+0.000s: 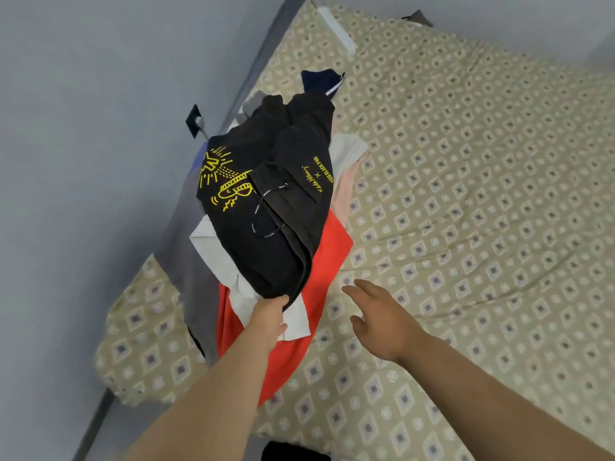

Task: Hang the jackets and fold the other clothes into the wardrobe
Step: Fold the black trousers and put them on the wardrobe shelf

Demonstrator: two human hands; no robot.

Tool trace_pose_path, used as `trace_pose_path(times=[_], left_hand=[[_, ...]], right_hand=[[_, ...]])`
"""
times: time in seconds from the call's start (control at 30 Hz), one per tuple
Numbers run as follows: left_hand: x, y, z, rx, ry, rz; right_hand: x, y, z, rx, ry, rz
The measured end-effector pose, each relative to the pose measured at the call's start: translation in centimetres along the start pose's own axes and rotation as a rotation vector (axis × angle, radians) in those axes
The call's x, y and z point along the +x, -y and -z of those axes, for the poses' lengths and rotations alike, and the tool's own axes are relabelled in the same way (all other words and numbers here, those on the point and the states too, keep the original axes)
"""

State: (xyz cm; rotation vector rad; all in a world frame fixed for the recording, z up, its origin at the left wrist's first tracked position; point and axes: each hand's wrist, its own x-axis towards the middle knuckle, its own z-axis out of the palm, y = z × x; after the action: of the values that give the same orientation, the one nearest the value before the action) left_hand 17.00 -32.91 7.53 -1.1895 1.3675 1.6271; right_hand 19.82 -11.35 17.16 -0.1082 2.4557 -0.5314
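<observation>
Two bare forearms come in from the bottom of the view, reaching out over the bed [482,201] and its beige sheet of diamond patterns. Between them, right at the bottom edge, sits a dark shape [293,453], too cropped to identify.

Over to the left hand [270,315]: it's on the pile of clothes, fingers tucked in under the near hem of the black garment [266,207], and it looks to be gripping that hem, though the fingertips are hidden by the cloth. The right hand [377,319] holds nothing. Its fingers are spread and relaxed just above the sheet, beside the pile and near the red cloth's edge.

Now the pile itself. It runs along the edge of the bed that meets the grey-blue wall [66,161]. The black garment lies on top, with yellow line drawings on one side, yellow lettering on the other and a speckled drawstring looped across the middle. Under it a red garment [324,261] spreads toward the near end of the bed, and a white garment [214,251] pokes out from below the black one on the wall side. A grey garment [189,271] lies against the bed's wall edge. A pale pink-and-cream piece [349,164] shows on the open side, and a navy piece [319,82] with a white stripe peeks out at the far end.

A small black bracket [194,121] sticks out of the wall just beside the pile.
</observation>
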Motion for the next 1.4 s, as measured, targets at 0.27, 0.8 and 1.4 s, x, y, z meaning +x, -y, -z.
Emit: trace_pose_path(times=[0.27, 0.8, 1.4], left_hand=[[3.1, -2.4, 0.1, -0.285, -0.01, 0.102], [-29.2, -17.8, 1.1, -0.066, 0.367, -1.141], [-48.9, -16.5, -7.5, -0.493, 0.864, -0.966]], right_hand=[[-2.0, -0.5, 0.7, 0.111, -0.081, -0.124], [-7.5, 12.7, 16.7, 0.177, -0.491, 0.279], [-22.7, 6.5, 14.3, 0.609, -0.479, -0.016]])
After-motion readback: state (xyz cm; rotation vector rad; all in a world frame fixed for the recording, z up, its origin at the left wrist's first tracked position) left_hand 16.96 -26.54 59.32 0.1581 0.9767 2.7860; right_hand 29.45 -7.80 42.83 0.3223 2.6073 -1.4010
